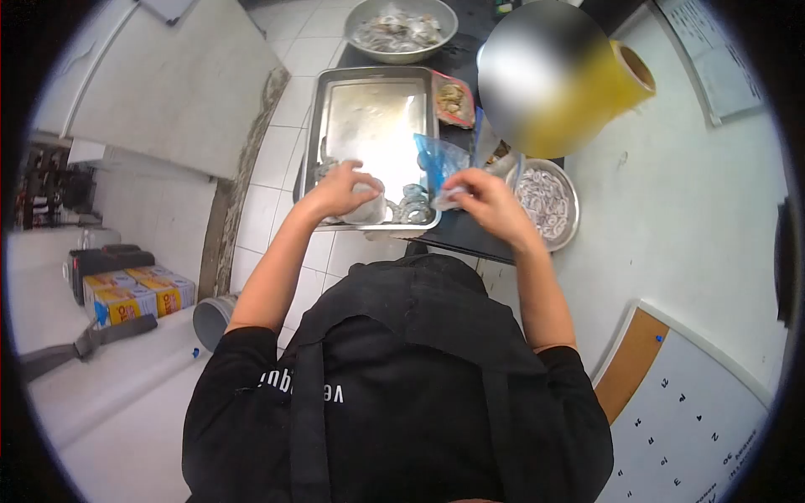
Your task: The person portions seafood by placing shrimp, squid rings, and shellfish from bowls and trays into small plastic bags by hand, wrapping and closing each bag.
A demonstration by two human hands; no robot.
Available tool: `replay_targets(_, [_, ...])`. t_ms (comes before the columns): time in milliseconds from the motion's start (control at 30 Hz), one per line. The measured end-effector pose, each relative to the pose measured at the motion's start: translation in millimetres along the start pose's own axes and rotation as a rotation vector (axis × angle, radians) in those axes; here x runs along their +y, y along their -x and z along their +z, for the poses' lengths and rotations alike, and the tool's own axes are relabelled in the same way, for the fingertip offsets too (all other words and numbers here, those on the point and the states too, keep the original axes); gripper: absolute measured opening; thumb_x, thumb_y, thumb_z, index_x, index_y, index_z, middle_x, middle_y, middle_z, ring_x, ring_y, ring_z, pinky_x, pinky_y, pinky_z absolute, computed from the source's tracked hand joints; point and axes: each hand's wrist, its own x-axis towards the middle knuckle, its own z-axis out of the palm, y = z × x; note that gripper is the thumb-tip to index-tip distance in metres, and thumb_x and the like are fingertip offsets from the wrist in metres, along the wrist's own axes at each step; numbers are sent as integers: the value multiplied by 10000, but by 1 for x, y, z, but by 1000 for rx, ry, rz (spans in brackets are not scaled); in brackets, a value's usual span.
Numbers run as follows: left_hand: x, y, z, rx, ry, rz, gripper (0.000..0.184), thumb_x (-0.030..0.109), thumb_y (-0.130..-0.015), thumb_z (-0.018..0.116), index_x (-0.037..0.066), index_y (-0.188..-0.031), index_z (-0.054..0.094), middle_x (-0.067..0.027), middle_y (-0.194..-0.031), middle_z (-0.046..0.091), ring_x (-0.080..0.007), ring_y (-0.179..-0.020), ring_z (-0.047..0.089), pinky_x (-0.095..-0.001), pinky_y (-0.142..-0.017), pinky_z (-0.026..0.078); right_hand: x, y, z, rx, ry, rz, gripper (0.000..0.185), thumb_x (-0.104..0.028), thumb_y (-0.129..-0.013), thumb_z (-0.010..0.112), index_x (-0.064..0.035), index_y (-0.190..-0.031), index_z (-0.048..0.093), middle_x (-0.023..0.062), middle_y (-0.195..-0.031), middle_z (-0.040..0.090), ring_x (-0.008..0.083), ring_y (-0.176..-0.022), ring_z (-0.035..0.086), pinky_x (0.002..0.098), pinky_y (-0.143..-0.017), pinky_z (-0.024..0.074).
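My left hand (342, 191) is over the near left part of a metal tray (430, 117), its curled fingers apart. Just beneath them is a translucent whitish cup or piece of plastic (367, 211); whether the fingers touch it is unclear. My right hand (488, 201) pinches a clear plastic bag with a blue part (444, 165) at the tray's right edge. Between the hands, grey shrimp-like seafood (412, 206) lies in the tray's near right corner. More greyish pieces (325, 168) lie along its left side, partly hidden by my left hand.
A bowl of pale rings, like sliced squid (545, 201), stands right of my right hand. Beyond the tray is a basin of bagged seafood (398, 32). A red-edged bag of shellfish-like pieces (454, 101) touches the tray's right side. A yellow roll (620, 80) stands behind, partly blurred out.
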Motion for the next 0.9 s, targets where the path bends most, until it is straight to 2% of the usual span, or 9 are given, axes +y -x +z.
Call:
replay_targets(33, [-17,12,11,-25,36,-63,227,278,-800,652,192,-1004,699,-240,-1288,450,-410,-1192,429,-427,-1027,343,-1,-15,21,-63,25,-22,147,-4,-869,540,9,-1001,604,47,-936,615,108,-869,602,249,-738,485])
replay_targets(233, [-49,39,69,61,212,-278,372,155,-779,635,173,-1151,635,-262,-1199,517,-361,-1054,560,-391,-906,442,33,-73,141,-158,-207,160,192,-85,-830,543,-26,-993,627,149,-842,641,233,-774,613,331,-729,479])
replay_targets(300, [-55,43,84,442,191,-217,418,54,-756,585,98,-1170,615,-250,-1186,531,-330,-969,602,-365,-832,475,49,-88,170,-156,-45,129,178,-22,-876,516,16,-1028,601,87,-874,636,149,-827,638,276,-705,497])
replay_targets(367, [-45,50,76,486,229,-217,410,30,-747,566,61,-1153,617,-233,-1176,543,-328,-948,607,-361,-821,481,74,-100,196,-138,-59,121,179,-22,-870,518,12,-1023,605,101,-868,648,172,-820,651,283,-695,501])
replay_targets(433, [-40,58,68,534,267,-226,403,6,-739,546,25,-1136,618,-215,-1166,555,-326,-927,613,-358,-809,486,78,-100,202,-130,-74,110,181,-22,-864,520,9,-1018,610,115,-861,660,194,-813,664,290,-685,504])
replay_targets(500, [-41,64,60,558,281,-173,341,-54,-716,523,-43,-1035,641,-214,-1127,582,-359,-1014,582,-379,-880,467,68,-90,190,-131,449,130,178,-29,-839,544,0,-998,619,144,-864,657,254,-764,651,326,-674,502])
replay_targets(633, [-35,66,49,606,272,-138,279,-49,-732,529,-35,-979,660,-183,-1061,615,-337,-950,606,-376,-833,483,24,-81,158,-123,437,117,204,-92,-802,616,-4,-985,628,156,-886,636,321,-738,622,377,-677,497])
replay_targets(733, [-38,64,38,654,241,-122,219,-34,-743,556,-27,-927,674,-155,-985,637,-323,-878,620,-373,-779,493,7,-71,149,227,367,-299,404,-210,-751,718,-22,-1086,595,153,-1051,573,310,-981,576,405,-819,469])
replay_targets(900, [-45,63,27,590,353,-93,154,-24,-753,579,1,-858,689,-139,-893,646,-309,-776,628,-358,-717,502,31,-74,173,155,513,-215,332,-187,-732,712,-68,-1026,613,138,-1025,555,354,-926,540,432,-776,472])
